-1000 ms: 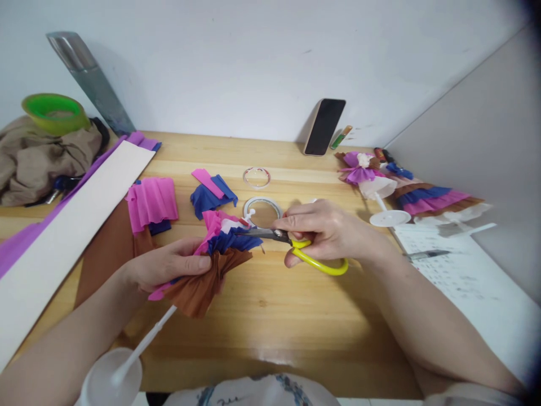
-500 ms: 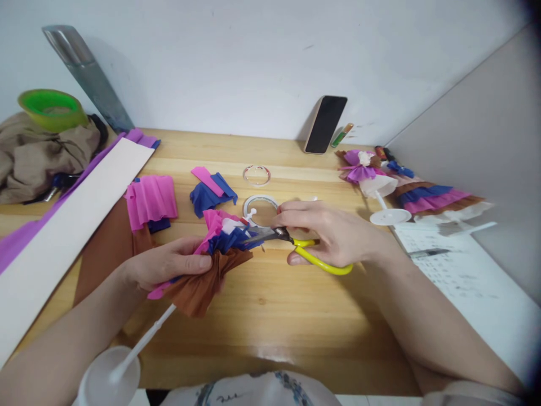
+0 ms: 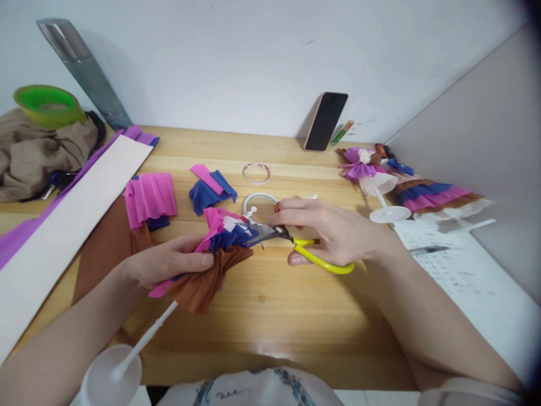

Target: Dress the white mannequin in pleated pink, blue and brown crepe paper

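Note:
My left hand [image 3: 173, 262] is closed around a bunch of pleated crepe paper [image 3: 207, 276] in brown, blue and pink. The paper is gathered around a white plastic stand [image 3: 146, 332], whose rod comes out below the hand and ends in a round base at the lower left. The stand's small white tip pokes out above the paper. My right hand [image 3: 325, 231] grips yellow-handled scissors [image 3: 323, 262], fingers in the loops. Their blades lie at the upper edge of the blue paper; how far apart they are is hard to see. Behind them lies a white tape roll [image 3: 249, 206], partly hidden by my right hand.
Pink pleated paper [image 3: 150, 197], blue scraps [image 3: 207, 197] and a long white board [image 3: 76, 225] lie left. A clear ring [image 3: 256, 173] sits mid-table. A phone [image 3: 326, 121] leans on the wall. Right are finished paper dresses [image 3: 439, 194] and a written sheet [image 3: 456, 265].
The scissor blades have shifted slightly against the blue paper's upper edge. Both hands keep their grips, and the whole view has moved a little.

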The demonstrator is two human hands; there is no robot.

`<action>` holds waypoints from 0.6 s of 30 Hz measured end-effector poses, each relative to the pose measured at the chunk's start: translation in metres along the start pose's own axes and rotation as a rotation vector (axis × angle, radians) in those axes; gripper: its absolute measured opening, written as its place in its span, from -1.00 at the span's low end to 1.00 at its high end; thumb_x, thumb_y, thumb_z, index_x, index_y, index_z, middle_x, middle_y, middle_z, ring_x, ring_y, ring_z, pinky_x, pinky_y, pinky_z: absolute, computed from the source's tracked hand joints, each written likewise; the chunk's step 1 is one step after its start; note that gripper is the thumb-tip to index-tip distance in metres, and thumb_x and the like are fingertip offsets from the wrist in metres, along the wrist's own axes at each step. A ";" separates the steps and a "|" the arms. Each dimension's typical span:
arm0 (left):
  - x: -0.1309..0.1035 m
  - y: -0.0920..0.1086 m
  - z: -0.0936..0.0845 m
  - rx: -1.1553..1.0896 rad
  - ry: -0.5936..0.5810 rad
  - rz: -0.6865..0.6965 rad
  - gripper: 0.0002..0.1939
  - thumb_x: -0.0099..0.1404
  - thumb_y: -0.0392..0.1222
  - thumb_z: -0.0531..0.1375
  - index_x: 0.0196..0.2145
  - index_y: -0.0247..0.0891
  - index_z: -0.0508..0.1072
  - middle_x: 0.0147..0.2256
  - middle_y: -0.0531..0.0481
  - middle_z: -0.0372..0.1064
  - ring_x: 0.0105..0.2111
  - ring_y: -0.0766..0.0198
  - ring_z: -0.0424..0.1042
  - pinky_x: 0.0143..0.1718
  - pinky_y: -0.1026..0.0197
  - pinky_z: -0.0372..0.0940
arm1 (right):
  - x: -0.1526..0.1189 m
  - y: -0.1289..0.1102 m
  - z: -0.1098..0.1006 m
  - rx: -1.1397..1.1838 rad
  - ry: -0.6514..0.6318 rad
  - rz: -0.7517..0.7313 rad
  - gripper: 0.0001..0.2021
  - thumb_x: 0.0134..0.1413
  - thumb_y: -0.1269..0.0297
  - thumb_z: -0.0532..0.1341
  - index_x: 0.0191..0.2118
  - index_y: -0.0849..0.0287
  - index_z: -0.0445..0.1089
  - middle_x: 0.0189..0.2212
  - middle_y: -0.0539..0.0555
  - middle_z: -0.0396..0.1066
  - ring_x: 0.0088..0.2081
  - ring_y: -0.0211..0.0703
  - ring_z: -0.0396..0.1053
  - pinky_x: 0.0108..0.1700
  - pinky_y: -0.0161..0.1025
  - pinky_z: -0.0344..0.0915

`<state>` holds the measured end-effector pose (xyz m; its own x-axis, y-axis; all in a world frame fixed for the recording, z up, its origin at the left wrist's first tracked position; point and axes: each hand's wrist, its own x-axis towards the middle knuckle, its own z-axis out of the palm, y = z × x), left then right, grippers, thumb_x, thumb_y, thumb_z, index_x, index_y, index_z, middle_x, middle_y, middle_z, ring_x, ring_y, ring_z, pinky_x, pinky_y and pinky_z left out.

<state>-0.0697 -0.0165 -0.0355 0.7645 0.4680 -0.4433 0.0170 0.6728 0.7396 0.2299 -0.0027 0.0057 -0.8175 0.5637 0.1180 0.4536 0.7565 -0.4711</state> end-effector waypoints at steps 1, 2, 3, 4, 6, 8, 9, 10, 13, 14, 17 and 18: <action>0.000 0.000 0.001 -0.005 0.004 0.001 -0.56 0.09 -0.02 0.40 -0.16 -0.36 0.50 -0.37 -0.13 0.55 -0.40 0.23 0.52 -0.35 0.29 0.40 | 0.000 0.000 0.000 0.000 -0.003 0.008 -0.66 0.13 0.10 0.24 -0.10 0.27 0.38 -0.29 0.14 0.35 -0.31 -0.14 0.28 -0.27 -0.25 0.19; 0.000 0.000 0.001 -0.008 0.010 0.002 -0.56 0.08 -0.02 0.40 -0.17 -0.36 0.50 -0.37 -0.13 0.55 -0.41 0.24 0.52 -0.35 0.28 0.40 | -0.001 0.001 0.000 0.004 -0.006 0.016 -0.65 0.12 0.10 0.24 -0.09 0.26 0.38 -0.27 0.15 0.35 -0.31 -0.13 0.29 -0.26 -0.24 0.19; -0.001 0.001 0.002 -0.004 0.010 0.004 -0.57 0.08 -0.01 0.40 -0.19 -0.37 0.51 -0.38 -0.14 0.55 -0.42 0.24 0.51 -0.34 0.29 0.40 | -0.001 0.002 -0.001 0.009 -0.010 0.024 -0.65 0.12 0.11 0.25 -0.07 0.25 0.38 -0.26 0.15 0.36 -0.31 -0.13 0.29 -0.26 -0.24 0.20; -0.001 0.001 0.002 0.002 0.006 0.007 -0.58 0.08 -0.01 0.40 -0.21 -0.38 0.51 -0.38 -0.14 0.55 -0.43 0.25 0.51 -0.34 0.29 0.40 | -0.001 0.002 -0.001 0.015 -0.016 0.035 -0.65 0.11 0.12 0.25 -0.06 0.24 0.37 -0.25 0.15 0.36 -0.31 -0.13 0.29 -0.25 -0.23 0.21; -0.001 0.001 0.003 0.010 0.000 0.012 -0.59 0.09 -0.02 0.40 -0.21 -0.38 0.51 -0.39 -0.14 0.55 -0.43 0.25 0.51 -0.34 0.29 0.40 | -0.002 0.003 -0.001 0.022 -0.026 0.052 -0.64 0.10 0.13 0.26 -0.04 0.23 0.37 -0.23 0.16 0.37 -0.30 -0.13 0.30 -0.24 -0.22 0.22; -0.001 0.001 0.003 0.001 -0.005 0.014 -0.60 0.10 -0.02 0.39 -0.19 -0.36 0.52 -0.39 -0.12 0.55 -0.43 0.25 0.51 -0.34 0.29 0.40 | -0.002 0.003 -0.001 0.017 -0.035 0.062 -0.63 0.09 0.12 0.26 -0.05 0.24 0.37 -0.23 0.17 0.37 -0.29 -0.11 0.31 -0.24 -0.21 0.22; 0.000 0.002 0.003 -0.005 -0.010 0.013 -0.60 0.10 -0.03 0.39 -0.18 -0.35 0.52 -0.39 -0.11 0.56 -0.43 0.26 0.51 -0.35 0.30 0.40 | -0.001 0.003 -0.001 0.015 -0.033 0.061 -0.63 0.09 0.11 0.26 -0.06 0.24 0.38 -0.23 0.17 0.38 -0.28 -0.09 0.31 -0.23 -0.20 0.22; 0.000 0.002 0.003 -0.010 -0.011 0.010 -0.60 0.10 -0.03 0.39 -0.18 -0.34 0.52 -0.39 -0.11 0.56 -0.43 0.26 0.51 -0.36 0.30 0.40 | -0.001 0.002 -0.001 0.015 -0.028 0.060 -0.64 0.09 0.11 0.26 -0.07 0.24 0.38 -0.23 0.17 0.38 -0.27 -0.08 0.31 -0.23 -0.20 0.22; 0.001 0.001 0.003 0.001 -0.018 -0.004 -0.62 0.10 -0.02 0.39 -0.23 -0.36 0.53 -0.40 -0.11 0.55 -0.44 0.28 0.51 -0.36 0.33 0.39 | 0.001 -0.001 0.000 0.020 -0.018 0.059 -0.67 0.08 0.11 0.27 -0.11 0.24 0.40 -0.22 0.17 0.39 -0.25 -0.08 0.32 -0.21 -0.19 0.22; 0.002 0.001 0.003 0.002 -0.019 -0.010 -0.62 0.10 -0.02 0.39 -0.23 -0.37 0.53 -0.40 -0.11 0.55 -0.44 0.29 0.51 -0.35 0.33 0.39 | 0.002 -0.002 0.000 0.019 -0.020 0.062 -0.68 0.08 0.12 0.27 -0.12 0.23 0.40 -0.22 0.17 0.39 -0.26 -0.08 0.32 -0.21 -0.19 0.22; 0.003 0.001 0.004 -0.019 -0.018 -0.015 -0.60 0.10 -0.04 0.40 -0.17 -0.34 0.52 -0.38 -0.09 0.55 -0.42 0.28 0.51 -0.33 0.31 0.39 | 0.003 -0.004 -0.001 0.006 -0.038 0.076 -0.69 0.05 0.12 0.29 -0.16 0.24 0.40 -0.23 0.17 0.39 -0.26 -0.08 0.32 -0.22 -0.19 0.21; 0.003 0.001 0.004 -0.022 -0.017 -0.012 -0.60 0.10 -0.04 0.40 -0.16 -0.33 0.52 -0.38 -0.09 0.55 -0.42 0.29 0.51 -0.33 0.31 0.39 | 0.002 -0.004 -0.001 0.006 -0.039 0.076 -0.69 0.05 0.11 0.29 -0.16 0.24 0.40 -0.23 0.17 0.39 -0.26 -0.08 0.32 -0.23 -0.20 0.20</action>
<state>-0.0647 -0.0165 -0.0342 0.7752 0.4500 -0.4434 0.0123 0.6909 0.7228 0.2268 -0.0040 0.0091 -0.7943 0.6057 0.0472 0.5126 0.7099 -0.4830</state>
